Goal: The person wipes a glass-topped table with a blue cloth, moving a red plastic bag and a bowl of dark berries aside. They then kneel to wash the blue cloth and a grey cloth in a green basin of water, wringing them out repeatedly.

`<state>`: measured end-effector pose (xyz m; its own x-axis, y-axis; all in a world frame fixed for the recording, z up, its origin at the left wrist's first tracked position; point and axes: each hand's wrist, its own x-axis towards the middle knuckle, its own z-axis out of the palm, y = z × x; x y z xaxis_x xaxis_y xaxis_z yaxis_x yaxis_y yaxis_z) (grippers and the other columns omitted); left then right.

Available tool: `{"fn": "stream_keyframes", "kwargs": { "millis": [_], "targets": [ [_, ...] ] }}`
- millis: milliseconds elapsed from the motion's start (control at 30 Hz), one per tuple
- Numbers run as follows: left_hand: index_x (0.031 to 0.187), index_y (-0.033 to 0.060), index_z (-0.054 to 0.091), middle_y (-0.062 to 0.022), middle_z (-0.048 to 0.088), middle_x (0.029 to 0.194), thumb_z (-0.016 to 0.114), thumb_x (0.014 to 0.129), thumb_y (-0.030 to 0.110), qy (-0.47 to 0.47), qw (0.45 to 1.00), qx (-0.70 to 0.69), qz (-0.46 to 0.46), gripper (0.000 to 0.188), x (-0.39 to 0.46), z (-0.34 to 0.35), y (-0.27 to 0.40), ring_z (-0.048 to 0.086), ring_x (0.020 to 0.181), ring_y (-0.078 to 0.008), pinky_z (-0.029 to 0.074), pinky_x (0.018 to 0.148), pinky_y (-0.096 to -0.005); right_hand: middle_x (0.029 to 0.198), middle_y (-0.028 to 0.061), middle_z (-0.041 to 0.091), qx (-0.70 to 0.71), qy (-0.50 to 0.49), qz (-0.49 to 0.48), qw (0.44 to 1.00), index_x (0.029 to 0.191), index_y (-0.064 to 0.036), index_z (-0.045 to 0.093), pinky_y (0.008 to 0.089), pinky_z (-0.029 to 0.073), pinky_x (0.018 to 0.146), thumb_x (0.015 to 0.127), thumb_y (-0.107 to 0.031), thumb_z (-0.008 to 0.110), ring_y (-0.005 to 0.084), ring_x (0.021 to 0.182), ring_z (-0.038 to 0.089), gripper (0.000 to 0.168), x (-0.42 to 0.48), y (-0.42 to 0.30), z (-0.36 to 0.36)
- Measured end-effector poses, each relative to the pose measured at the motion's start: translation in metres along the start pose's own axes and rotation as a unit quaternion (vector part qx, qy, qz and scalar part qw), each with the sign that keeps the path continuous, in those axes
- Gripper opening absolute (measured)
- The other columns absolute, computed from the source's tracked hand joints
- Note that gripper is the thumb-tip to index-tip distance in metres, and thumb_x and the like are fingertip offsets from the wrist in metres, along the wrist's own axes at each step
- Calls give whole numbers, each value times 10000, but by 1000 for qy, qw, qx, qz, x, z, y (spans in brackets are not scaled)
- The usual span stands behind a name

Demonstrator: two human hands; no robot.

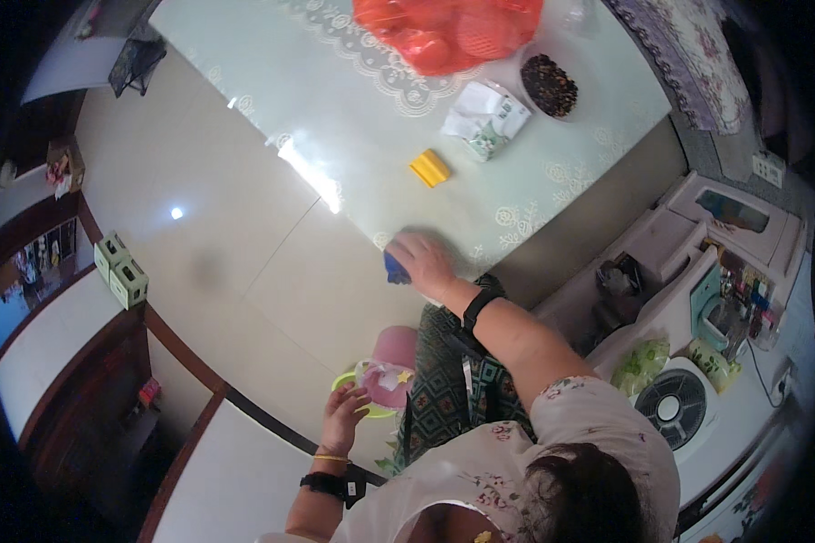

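Note:
My right hand [424, 263] rests at the near corner of the table [380, 197], its fingers over a blue cloth-like item [396, 269]. Most of that item is hidden under the palm. Farther in on the tabletop lies a small yellow block-shaped object [430, 168]. Away from the table, my left hand [343, 413] is held in the air with its fingers apart and nothing visible in them. Below and beside it on the floor stands a pink bin [395, 347] with a clear plastic liner, next to a yellow-green basin [380, 410].
On the table are a white tissue pack [487, 121], a bowl of dark granules [549, 85] and a red plastic bag [448, 34]. To the right stands a pale cabinet [584, 332] with a fan [670, 406]. Green crates [121, 270] stand by the left wall.

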<state>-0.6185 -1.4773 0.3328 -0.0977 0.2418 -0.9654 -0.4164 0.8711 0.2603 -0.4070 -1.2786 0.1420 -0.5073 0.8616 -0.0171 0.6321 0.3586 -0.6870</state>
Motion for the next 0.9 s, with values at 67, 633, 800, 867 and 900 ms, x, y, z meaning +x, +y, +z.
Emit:
{"fn": "stream_keyframes", "kwargs": {
  "millis": [67, 633, 800, 867, 900],
  "targets": [
    [1205, 62, 416, -120, 551, 1107, 529, 841, 174, 2, 1000, -20, -1, 398, 0, -4, -9, 560, 983, -242, 449, 826, -359, 1186, 120, 482, 21, 15, -22, 999, 1132, -124, 522, 410, 393, 909, 678, -40, 598, 328, 1094, 459, 469, 34, -4, 2],
    [1200, 83, 439, -87, 558, 1104, 508, 849, 165, 32, 989, -145, 13, 367, -8, 9, -33, 552, 986, -231, 441, 831, -350, 1263, -13, 447, -136, -206, -264, 932, 1072, -226, 559, 427, 333, 899, 764, -175, 485, 207, 1175, 388, 321, 5, 17, -12],
    [1195, 71, 440, -98, 570, 1089, 531, 842, 155, 47, 984, -167, 24, 374, -2, 58, -17, 568, 954, -229, 448, 806, -341, 1204, -15, 489, -72, -232, -310, 919, 1009, -220, 559, 390, 324, 919, 767, -177, 482, 186, 1134, 413, 258, -61, 49, -54],
    [1173, 63, 457, -112, 580, 1081, 533, 841, 138, 56, 985, -159, 30, 348, 3, 85, -2, 579, 935, -224, 457, 791, -328, 1200, -10, 490, -82, -246, -276, 926, 998, -221, 558, 389, 327, 915, 766, -178, 486, 192, 1124, 421, 246, -61, 71, -74],
    [1169, 64, 460, -112, 580, 1078, 531, 842, 135, 60, 985, -160, 31, 342, 4, 100, 2, 579, 935, -223, 459, 787, -323, 1200, 2, 490, -71, -217, -230, 946, 1008, -220, 558, 388, 337, 897, 766, -181, 489, 202, 1109, 431, 255, -60, 87, -87]
  ]
}}
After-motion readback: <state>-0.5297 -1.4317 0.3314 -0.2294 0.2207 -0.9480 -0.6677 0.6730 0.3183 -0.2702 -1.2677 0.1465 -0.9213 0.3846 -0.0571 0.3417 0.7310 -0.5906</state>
